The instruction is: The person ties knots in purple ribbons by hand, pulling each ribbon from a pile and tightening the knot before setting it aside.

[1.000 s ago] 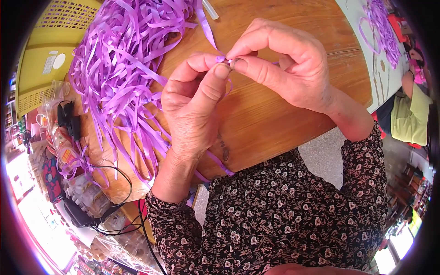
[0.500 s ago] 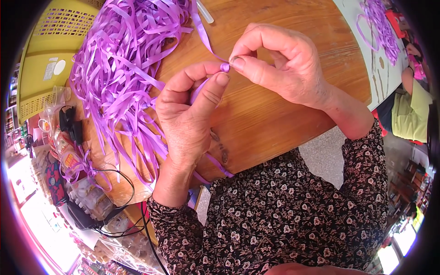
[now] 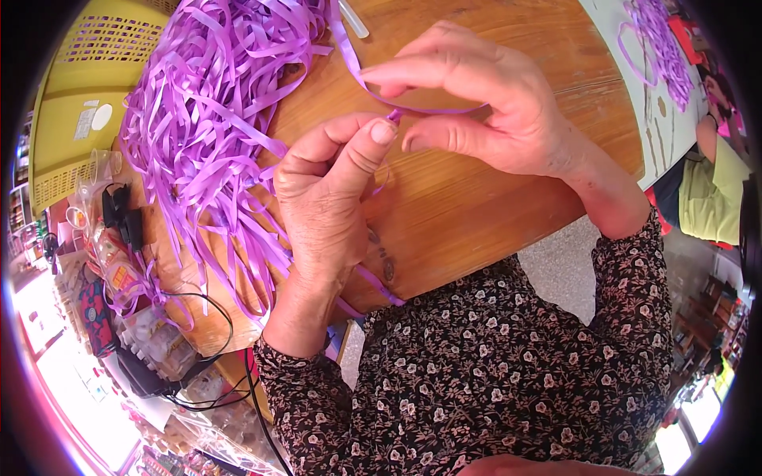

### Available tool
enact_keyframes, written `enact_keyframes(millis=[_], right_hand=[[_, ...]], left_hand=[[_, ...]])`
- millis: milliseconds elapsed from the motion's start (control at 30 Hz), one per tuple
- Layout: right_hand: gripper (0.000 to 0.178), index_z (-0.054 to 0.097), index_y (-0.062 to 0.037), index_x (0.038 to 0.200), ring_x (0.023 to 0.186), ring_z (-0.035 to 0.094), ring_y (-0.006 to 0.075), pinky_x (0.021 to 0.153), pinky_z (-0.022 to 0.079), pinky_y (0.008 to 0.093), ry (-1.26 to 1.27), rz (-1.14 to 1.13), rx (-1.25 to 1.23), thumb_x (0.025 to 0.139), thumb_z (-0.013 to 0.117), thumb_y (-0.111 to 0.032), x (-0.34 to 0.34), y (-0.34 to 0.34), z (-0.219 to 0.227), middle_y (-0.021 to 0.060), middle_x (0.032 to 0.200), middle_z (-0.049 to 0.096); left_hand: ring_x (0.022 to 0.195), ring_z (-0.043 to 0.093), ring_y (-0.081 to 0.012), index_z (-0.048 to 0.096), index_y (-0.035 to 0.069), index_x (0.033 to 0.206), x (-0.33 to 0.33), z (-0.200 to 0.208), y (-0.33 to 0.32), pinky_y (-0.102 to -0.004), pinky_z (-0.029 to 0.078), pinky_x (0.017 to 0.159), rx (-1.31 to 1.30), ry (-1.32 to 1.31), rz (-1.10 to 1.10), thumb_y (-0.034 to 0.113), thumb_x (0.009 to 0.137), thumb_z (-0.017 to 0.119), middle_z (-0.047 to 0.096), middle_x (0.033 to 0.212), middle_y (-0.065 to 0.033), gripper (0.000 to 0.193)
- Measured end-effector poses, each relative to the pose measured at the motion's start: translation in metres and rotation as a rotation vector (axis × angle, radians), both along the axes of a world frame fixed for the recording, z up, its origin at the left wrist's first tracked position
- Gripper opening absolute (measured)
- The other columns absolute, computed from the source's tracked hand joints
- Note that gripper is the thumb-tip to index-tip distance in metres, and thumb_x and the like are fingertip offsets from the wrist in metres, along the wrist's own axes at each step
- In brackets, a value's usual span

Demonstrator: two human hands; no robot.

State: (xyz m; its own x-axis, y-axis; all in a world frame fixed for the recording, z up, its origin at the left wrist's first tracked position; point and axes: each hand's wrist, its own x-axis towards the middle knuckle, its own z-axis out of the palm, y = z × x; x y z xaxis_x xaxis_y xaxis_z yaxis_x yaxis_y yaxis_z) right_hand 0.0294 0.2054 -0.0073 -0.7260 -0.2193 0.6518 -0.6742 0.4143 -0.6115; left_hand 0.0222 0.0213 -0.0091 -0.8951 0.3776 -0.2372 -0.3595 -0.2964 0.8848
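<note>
Between thumb and forefinger my left hand (image 3: 321, 194) pinches a purple ribbon (image 3: 395, 115), with a small bunched bit showing at the fingertips. To its right, my right hand (image 3: 496, 107) is open, thumb and forefinger wide apart. A ribbon strand (image 3: 432, 109) comes down from the pile, passes under the right forefinger and runs across the gap toward the palm. Whether the other right fingers touch it is hidden. Left of my hands, a large tangled pile of purple ribbons (image 3: 214, 119) covers part of the wooden table (image 3: 508, 214).
A yellow perforated basket (image 3: 95, 87) stands at the far left. Below it are a black plug-like item (image 3: 119, 210), plastic bags (image 3: 155, 341) and black cables. More purple ribbon (image 3: 663, 55) lies on a white table at the right, near another person's arm (image 3: 706, 135).
My right thumb and forefinger have parted and moved off the bunched ribbon. The strand now stretches across to the right palm. My left hand keeps its pinch in nearly the same place.
</note>
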Motion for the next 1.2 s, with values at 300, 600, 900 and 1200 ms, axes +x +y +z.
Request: enact_keyframes(millis=[300, 600, 900, 1200], right_hand=[[0.022, 0.066, -0.0017, 0.087, 0.072, 0.057, 0.0219, 0.062, 0.047, 0.0314, 0.13, 0.037, 0.121, 0.067, 0.074, -0.004, -0.001, 0.004, -0.006, 0.0062, 0.082, 0.06], [0.026, 0.063, -0.0037, 0.088, 0.074, 0.056, 0.0225, 0.065, 0.042, 0.0331, 0.17, -0.009, 0.222, 0.065, 0.072, 0.001, 0.0, 0.004, -0.007, 0.0059, 0.081, 0.058], [0.02, 0.056, -0.0096, 0.084, 0.08, 0.054, 0.0194, 0.074, 0.04, 0.0359, 0.176, -0.119, 0.327, 0.068, 0.069, -0.01, 0.008, 0.003, -0.004, 0.0017, 0.079, 0.052], [0.016, 0.051, -0.0062, 0.077, 0.066, 0.049, 0.0232, 0.062, 0.034, 0.0345, 0.116, -0.075, 0.173, 0.066, 0.061, -0.002, 0.01, 0.002, 0.025, 0.0071, 0.071, 0.048]], left_hand=[[0.049, 0.031, -0.0029, 0.064, 0.001, 0.09, 0.001, -0.003, 0.004, -0.0195, 0.022, 0.044, -0.084, 0.116, -0.013, 0.014, 0.089, 0.06, 0.044, 0.059, 0.0058, 0.014], [0.062, 0.044, -0.0012, 0.064, 0.001, 0.092, -0.002, -0.004, 0.0, -0.0156, 0.035, 0.055, -0.104, 0.166, -0.087, 0.011, 0.087, 0.062, 0.055, 0.07, 0.006, 0.011], [0.059, 0.044, -0.001, 0.065, 0.001, 0.09, -0.001, -0.005, 0.0, -0.015, 0.035, 0.052, -0.152, 0.176, -0.067, 0.008, 0.086, 0.064, 0.056, 0.07, 0.0055, 0.008], [0.06, 0.047, -0.0009, 0.065, 0.0, 0.089, 0.002, -0.002, -0.001, -0.0143, 0.036, 0.053, -0.244, 0.292, -0.018, 0.006, 0.085, 0.065, 0.058, 0.07, 0.004, 0.007]])
